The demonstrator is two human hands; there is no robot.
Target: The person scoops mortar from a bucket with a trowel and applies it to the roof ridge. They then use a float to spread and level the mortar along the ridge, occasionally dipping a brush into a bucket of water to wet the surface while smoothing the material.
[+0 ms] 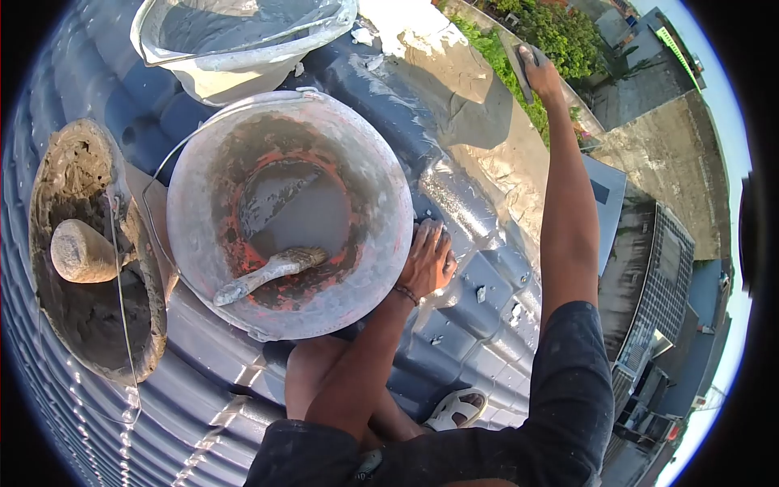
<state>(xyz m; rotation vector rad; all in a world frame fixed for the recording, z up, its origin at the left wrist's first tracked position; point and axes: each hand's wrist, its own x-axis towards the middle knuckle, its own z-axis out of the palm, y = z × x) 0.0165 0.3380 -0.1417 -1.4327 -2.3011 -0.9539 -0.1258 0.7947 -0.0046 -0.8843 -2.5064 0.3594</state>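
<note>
My right hand (540,69) is stretched far out at the upper right, closed around a thin flat tool (519,73) seen nearly edge-on, above the ridge coated with grey mortar (466,101). My left hand (430,258) rests on the dark roof tiles with its fingers spread, beside the rim of a large bucket (195,219). Inside that bucket are murky grey water (316,219) and a brush (272,274), its bristles near the water and its handle against the inner wall.
A mortar-caked bucket (154,325) at the left holds mortar and a rounded, crusted object (81,251). A whitish bucket (235,77) with grey mix stands at the top. Mortar crumbs lie on the glossy tiles (454,312). Beyond the roof are plants and lower buildings.
</note>
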